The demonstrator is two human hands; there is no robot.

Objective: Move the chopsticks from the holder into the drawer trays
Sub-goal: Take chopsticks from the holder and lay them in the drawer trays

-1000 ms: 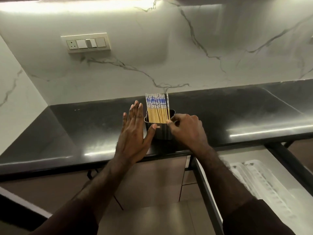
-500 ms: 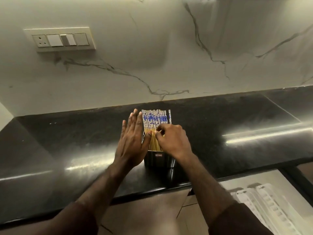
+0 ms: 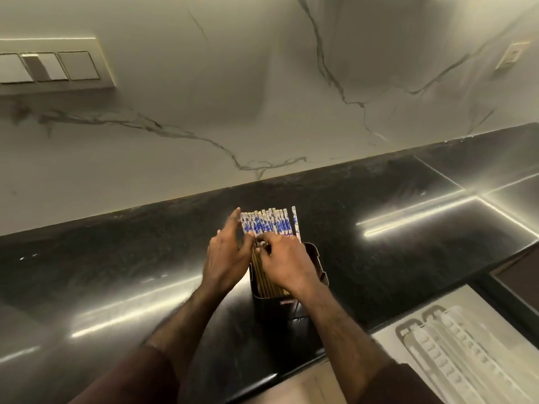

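Chopsticks upright in holder, patterned ends up, between hands.

Both forearms reach forward and converge, dark sleeves at the frame's lower edge. The left hand stands on edge, fingers straight and pointing up, its thumb meeting the right hand's fingertips. The right hand lies palm down with fingers curled in a pinch; what it pinches cannot be told.
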